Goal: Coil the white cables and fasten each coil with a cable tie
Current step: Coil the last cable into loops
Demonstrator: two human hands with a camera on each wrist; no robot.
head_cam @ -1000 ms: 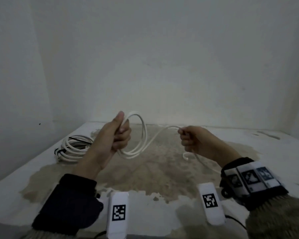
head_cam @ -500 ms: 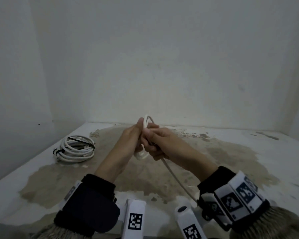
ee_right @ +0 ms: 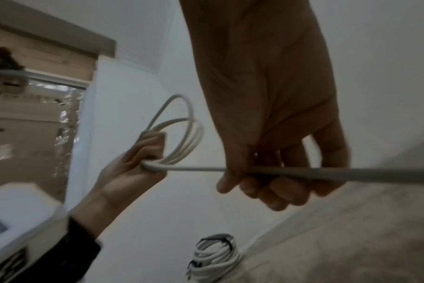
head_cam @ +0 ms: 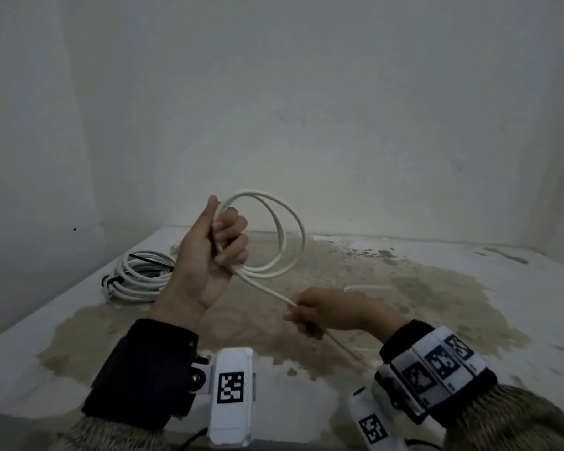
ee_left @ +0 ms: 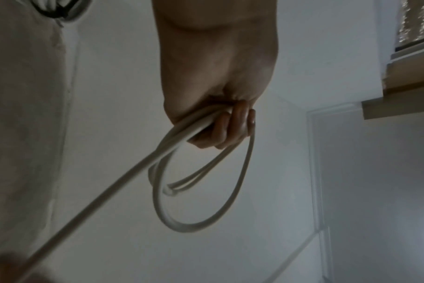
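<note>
Two loops of white cable (head_cam: 275, 236) hanging above the stained tabletop (head_cam: 518, 288), left hand (head_cam: 209, 252) gripping them where they cross; right hand (head_cam: 326, 312) closing round the straight run beside it. Cable looking light, springy, likely slippery; best held at the crossing. Tied coil (head_cam: 137, 278) lying far left

Head view looking down and forward from above, wrist views close, upward-angled, all sharing the white cable (head_cam: 275, 222)
</note>
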